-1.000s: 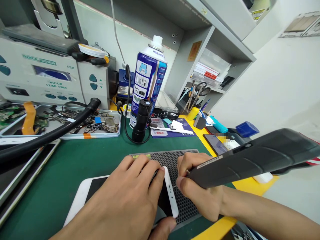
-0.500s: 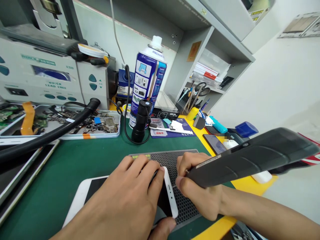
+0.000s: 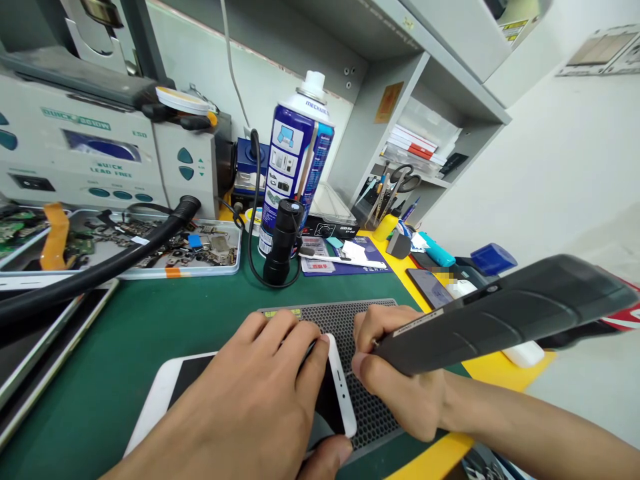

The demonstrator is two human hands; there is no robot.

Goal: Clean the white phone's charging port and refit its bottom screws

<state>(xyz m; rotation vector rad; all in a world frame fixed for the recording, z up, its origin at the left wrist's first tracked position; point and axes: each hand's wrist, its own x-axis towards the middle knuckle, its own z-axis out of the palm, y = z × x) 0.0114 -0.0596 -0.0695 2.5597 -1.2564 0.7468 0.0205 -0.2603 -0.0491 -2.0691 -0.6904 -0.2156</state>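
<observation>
A white-framed smartphone point(image 3: 342, 393) with a dark screen lies on a grey honeycomb mat point(image 3: 370, 413). My left hand point(image 3: 265, 387) spans it, fingers over the far edge and thumb by the near edge, holding it down. Much of the screen is hidden beneath that hand. Beside the phone's right end, my right hand point(image 3: 395, 380) is closed around a dark grey tool with a wide flat handle point(image 3: 500, 320). The handle slants up to the right. A thin tip seems to reach toward the phone's end, mostly hidden by the fingers, so I cannot tell whether it touches.
Behind the phone stand a blue spray can point(image 3: 295, 160) and a black flashlight point(image 3: 283, 243). A tray of circuit parts point(image 3: 220, 267), a black hose point(image 3: 115, 260) and a rework station point(image 3: 100, 147) occupy the left. Another phone point(image 3: 430, 288) lies at the right.
The handle of the grey tool has shifted very slightly. Both hands and the phone look the same.
</observation>
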